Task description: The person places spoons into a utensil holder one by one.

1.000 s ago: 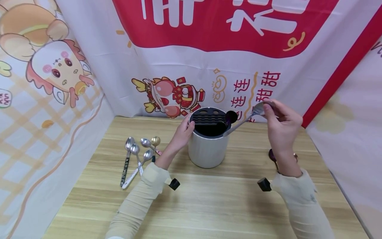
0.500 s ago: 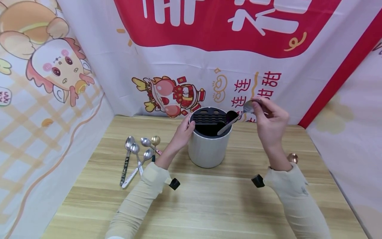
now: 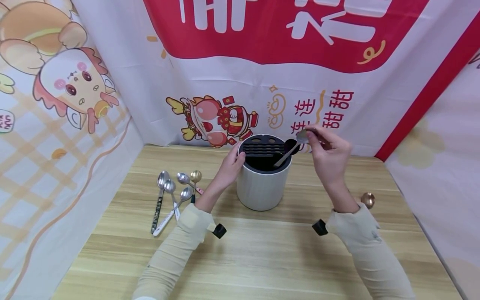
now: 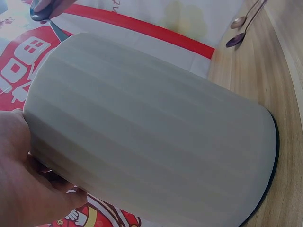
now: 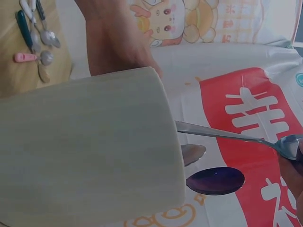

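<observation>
A white ribbed utensil holder (image 3: 260,191) with a black slotted insert (image 3: 262,148) stands upright on the wooden table. My left hand (image 3: 229,166) grips its rim from the left, thumb at the top edge. Beyond the opposite side, my right hand (image 3: 331,158) pinches a silver spoon (image 5: 222,134) by the bowl. The spoon slants down to the left, and its handle end dips into the holder's opening. Two other spoons stand bowl-up in the holder: a dark purple spoon (image 5: 215,181) and a silver one (image 5: 192,153), seen in the right wrist view.
Several spoons with patterned, white, pink and green handles lie left of the holder, including a black-patterned spoon (image 3: 157,208). A copper spoon (image 3: 368,200) and a purple spoon (image 4: 235,40) lie at the right. A printed cloth backdrop (image 3: 210,75) rises behind the table.
My right hand has moved left, bringing the spoon's handle end from the holder's right rim over and into the opening. The left hand keeps its grip on the rim.
</observation>
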The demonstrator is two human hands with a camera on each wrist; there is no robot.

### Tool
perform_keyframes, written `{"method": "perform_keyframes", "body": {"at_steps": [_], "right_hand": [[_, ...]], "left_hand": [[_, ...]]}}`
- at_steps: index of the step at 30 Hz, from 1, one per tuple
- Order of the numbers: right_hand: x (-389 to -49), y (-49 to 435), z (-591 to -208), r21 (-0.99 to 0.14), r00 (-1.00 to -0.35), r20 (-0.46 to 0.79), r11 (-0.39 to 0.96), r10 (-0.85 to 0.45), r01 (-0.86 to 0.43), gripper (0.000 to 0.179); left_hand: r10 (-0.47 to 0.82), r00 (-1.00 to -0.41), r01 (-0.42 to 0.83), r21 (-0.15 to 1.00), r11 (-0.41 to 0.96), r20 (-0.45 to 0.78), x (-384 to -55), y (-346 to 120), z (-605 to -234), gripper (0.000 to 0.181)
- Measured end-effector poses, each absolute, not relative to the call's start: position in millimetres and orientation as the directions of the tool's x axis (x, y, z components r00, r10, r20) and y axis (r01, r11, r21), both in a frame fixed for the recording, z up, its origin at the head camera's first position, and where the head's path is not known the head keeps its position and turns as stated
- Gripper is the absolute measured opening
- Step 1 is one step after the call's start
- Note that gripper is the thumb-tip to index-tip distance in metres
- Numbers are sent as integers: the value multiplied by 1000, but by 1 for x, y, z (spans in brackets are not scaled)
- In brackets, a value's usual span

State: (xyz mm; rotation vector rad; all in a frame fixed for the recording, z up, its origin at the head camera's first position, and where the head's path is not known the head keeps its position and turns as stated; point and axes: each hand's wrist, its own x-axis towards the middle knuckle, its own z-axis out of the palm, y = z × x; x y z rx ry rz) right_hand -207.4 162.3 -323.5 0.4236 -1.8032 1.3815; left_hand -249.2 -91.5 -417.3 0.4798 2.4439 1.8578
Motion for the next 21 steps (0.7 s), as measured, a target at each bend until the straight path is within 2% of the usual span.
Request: {"method": "perform_keyframes", "body": {"at_steps": [12,21], "right_hand": [[-212,153,-340,-596,-605,791,341,93,-727,13],[-214,140,-347,-571,-614,789,372,4,-732,13]], "left_hand": [[291,-945,222,948,227,151,-248,-92,-412,51],[260,-945,264,934,241,199,-247,-90,-416,50]]}}
